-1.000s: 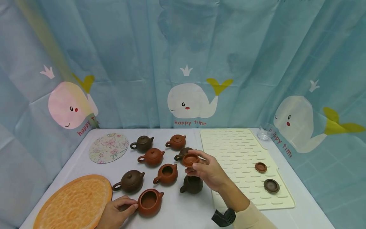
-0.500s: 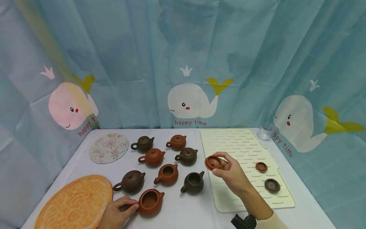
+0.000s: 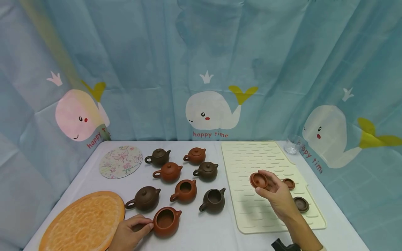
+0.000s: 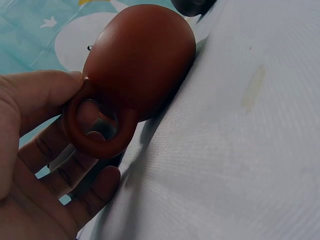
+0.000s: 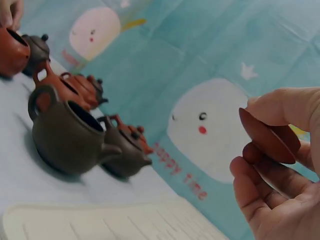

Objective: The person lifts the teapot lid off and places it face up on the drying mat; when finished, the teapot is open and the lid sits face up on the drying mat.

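Note:
In the head view, my left hand (image 3: pixel 130 233) pinches the handle of a lidless red-brown clay teapot (image 3: pixel 166 228) at the table's front. The left wrist view shows thumb and fingers at its ring handle (image 4: pixel 102 150), the body resting on the white cloth. Over the cream mat, my right hand (image 3: pixel 279 198) holds a red-brown teapot lid (image 3: pixel 259 180) by its edges, tilted. Beyond that hand, a smaller red lid (image 3: pixel 289 183) and a dark brown lid (image 3: pixel 301 204) lie on the mat. Two other lidless teapots, one red (image 3: pixel 188 198) and one dark (image 3: pixel 214 208), stand between the hands.
Several lidded teapots, such as a dark one (image 3: pixel 147 200) and a red one (image 3: pixel 169 173), stand farther back. The ridged cream mat (image 3: pixel 248 219) covers the right side, beside a clear glass (image 3: pixel 292 148). A floral round mat (image 3: pixel 120 162) and a bread-patterned disc (image 3: pixel 83 223) lie left.
My right hand has carried the red-brown lid rightward, from over the dark teapots to above the cream mat. The left hand stays at the red teapot's handle.

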### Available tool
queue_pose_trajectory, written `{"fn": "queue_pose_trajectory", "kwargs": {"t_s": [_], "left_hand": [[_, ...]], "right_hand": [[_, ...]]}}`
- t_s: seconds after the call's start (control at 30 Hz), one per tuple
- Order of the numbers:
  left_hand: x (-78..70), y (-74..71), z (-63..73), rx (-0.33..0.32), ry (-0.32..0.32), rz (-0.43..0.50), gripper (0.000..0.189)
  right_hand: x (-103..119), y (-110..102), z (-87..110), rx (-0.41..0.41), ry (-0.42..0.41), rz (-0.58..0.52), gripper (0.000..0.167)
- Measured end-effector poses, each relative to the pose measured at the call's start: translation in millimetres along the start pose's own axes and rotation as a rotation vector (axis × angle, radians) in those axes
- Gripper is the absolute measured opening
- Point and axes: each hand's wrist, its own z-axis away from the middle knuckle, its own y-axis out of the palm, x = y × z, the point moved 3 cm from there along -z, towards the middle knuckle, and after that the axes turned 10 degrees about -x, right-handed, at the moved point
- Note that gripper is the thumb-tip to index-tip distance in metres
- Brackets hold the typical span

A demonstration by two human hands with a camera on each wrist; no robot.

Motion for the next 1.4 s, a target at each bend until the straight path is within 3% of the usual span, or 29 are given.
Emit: {"fn": "queue_pose_trajectory", "kwargs": {"t_s": [0.13,0.33,0.53,0.67,1.0,1.23,1.4], "left_hand": [[0.6,0.3,0.5,0.003,0.026,0.02,0.011],[1.3,0.4,0.3,0.008,0.024,0.027,0.011],[1.0,0.1,0.6,0.002,0.051,0.041,0.011],[1.7,-0.1,1.0,0.002,0.069,0.066,0.012],[1.3,-0.1,1.2,0.004,0.079,0.097,0.012],[1.2,-0.9,1.7,0.003,0.109,0.112,0.011],[2.1,-1.7,2.3,0.005,0.136,0.131,0.012]], "right_hand": [[-4.8,-11.8,4.3,-0.058,-0.009,0.077,0.058],[-19.0,-27.9,11.8,-0.175,-0.002,0.335,0.064],[-35.3,-42.5,18.6,-0.242,-0.013,0.512,0.066],[-44.7,-49.7,22.0,-0.236,-0.021,0.608,0.065],[-58.7,-54.1,24.1,-0.21,-0.027,0.714,0.062],[-60.3,-51.4,23.5,-0.167,0.024,0.835,0.064],[-60.8,-47.8,23.7,-0.136,-0.048,0.902,0.065]]}}
